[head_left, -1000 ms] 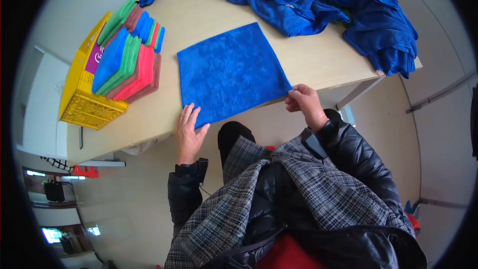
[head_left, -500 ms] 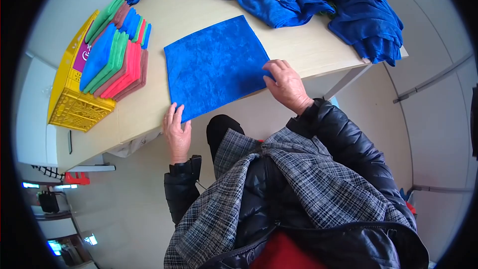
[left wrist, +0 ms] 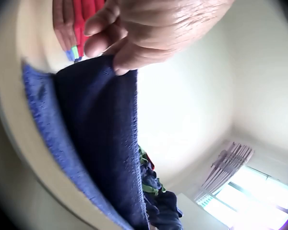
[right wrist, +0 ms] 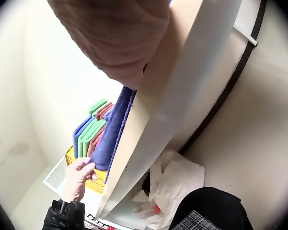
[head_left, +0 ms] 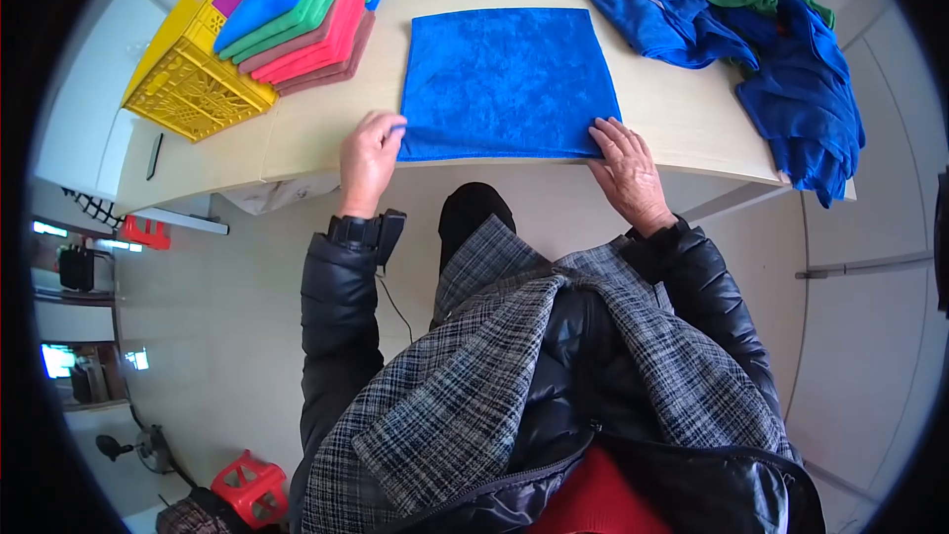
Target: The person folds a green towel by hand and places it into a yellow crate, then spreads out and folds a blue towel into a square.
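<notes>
A blue towel (head_left: 509,79) lies spread along the near edge of the table, with soft, mottled pile. My left hand (head_left: 368,160) pinches its near left corner between thumb and fingers. In the left wrist view that hand (left wrist: 153,31) holds up a dark blue layer (left wrist: 103,124), apart from another blue layer (left wrist: 57,139) lying on the table. My right hand (head_left: 625,170) rests on the near right corner, fingers extended over the cloth. From the right wrist, the back of the right hand (right wrist: 120,38) hides its fingertips.
Left of the towel, folded towels (head_left: 306,25) in blue, green, red and brown lean against a yellow crate (head_left: 198,94). A crumpled heap of blue and green cloths (head_left: 682,0) lies at the right, partly overhanging the table's edge (head_left: 727,174). A dark flat object (head_left: 155,156) lies near the left end.
The left hand went from resting flat at the near left corner to pinching and raising it. The right hand let go of its pinch and lies over the right corner. The head view has shifted.
</notes>
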`<control>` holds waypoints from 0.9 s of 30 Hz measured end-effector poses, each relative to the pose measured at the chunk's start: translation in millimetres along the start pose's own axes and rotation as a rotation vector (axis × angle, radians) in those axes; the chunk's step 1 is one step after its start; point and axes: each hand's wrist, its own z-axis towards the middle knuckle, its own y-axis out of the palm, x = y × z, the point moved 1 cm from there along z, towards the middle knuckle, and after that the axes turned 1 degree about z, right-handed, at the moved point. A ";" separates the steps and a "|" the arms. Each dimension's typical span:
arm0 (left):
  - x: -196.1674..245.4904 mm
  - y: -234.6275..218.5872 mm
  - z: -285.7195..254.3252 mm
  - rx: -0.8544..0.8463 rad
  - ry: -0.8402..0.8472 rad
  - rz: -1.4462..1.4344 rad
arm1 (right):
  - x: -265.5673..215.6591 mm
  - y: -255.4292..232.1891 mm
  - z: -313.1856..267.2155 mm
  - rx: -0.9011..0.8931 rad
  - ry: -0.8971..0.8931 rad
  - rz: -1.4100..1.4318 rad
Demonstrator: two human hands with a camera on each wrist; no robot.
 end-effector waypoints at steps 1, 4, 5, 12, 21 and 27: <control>4.5 -4.5 8.0 0.076 0.073 0.003 | 0.6 1.7 -0.9 0.005 -0.002 -0.003; -3.8 -2.8 8.5 0.163 0.187 -0.010 | 2.0 3.5 -5.2 0.030 0.001 0.008; -10.6 0.9 5.9 0.183 0.232 -0.026 | 3.0 4.0 -5.4 0.045 0.001 0.013; -33.8 12.7 -44.8 0.041 0.085 0.046 | 4.1 6.0 -9.1 0.046 0.003 -0.009; -25.6 8.9 -47.6 -0.023 0.230 0.254 | 7.9 2.5 -5.9 0.097 -0.002 0.002; -19.2 5.4 -44.0 -0.030 0.297 0.296 | 9.6 -4.7 -6.8 0.128 -0.031 0.022</control>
